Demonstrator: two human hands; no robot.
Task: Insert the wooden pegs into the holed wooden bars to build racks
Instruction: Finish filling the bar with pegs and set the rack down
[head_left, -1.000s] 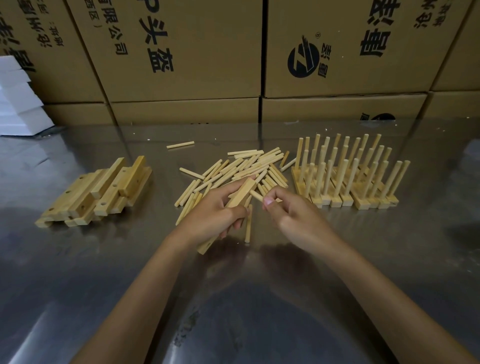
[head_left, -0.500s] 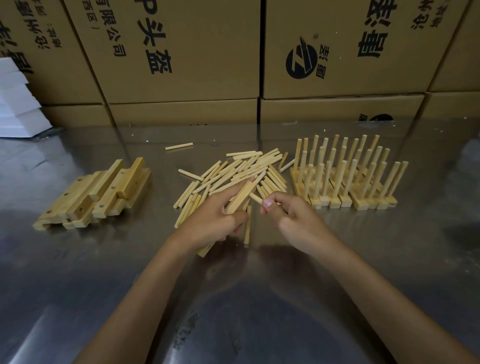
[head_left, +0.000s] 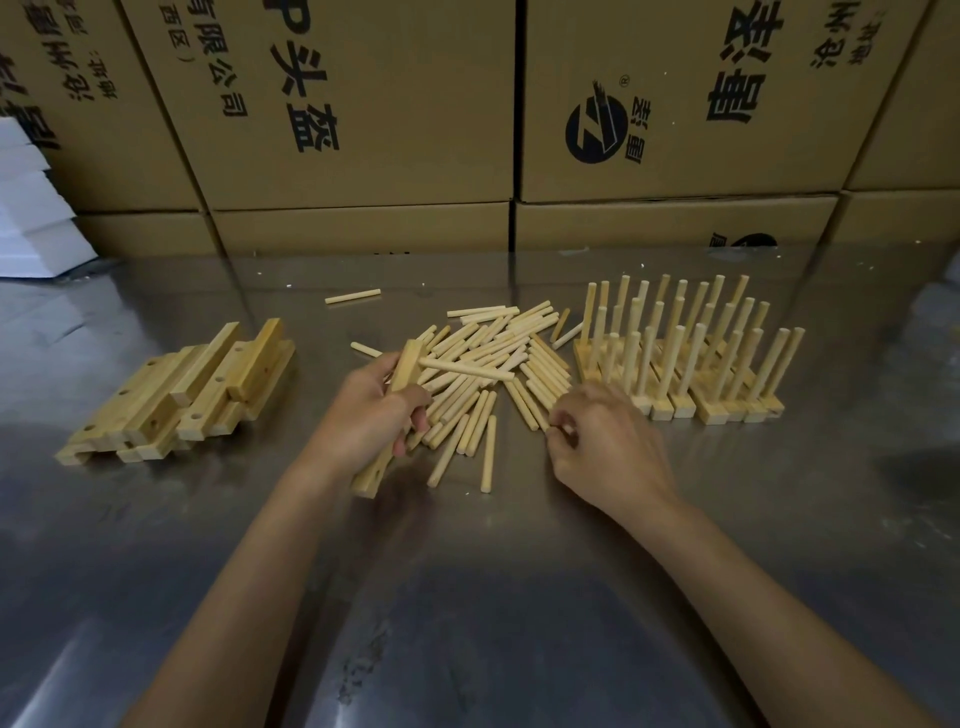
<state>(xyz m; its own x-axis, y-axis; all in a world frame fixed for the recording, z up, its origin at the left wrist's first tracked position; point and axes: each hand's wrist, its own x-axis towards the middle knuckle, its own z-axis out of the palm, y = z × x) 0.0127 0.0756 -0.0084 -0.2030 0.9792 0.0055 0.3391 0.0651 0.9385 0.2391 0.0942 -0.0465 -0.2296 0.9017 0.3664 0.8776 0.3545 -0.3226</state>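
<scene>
Gripping 1 holed bar (head_left: 406, 370) in left hand (head_left: 363, 415), 1 peg (head_left: 467, 367) seated in it, pointing toward 3 o'clock. Pinching a loose peg (head_left: 525, 409) with right hand (head_left: 605, 447) at pile (head_left: 493, 358) edge, 5 o'clock side. Finished racks (head_left: 685, 364) at 3 o'clock of pile, spare bars (head_left: 182, 395) at 9 o'clock, on metal table (head_left: 467, 597).

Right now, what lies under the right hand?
The right hand rests at the near edge of the loose peg pile on the steel table, fingertips pinching one peg's end; anything beneath the palm is covered.
</scene>
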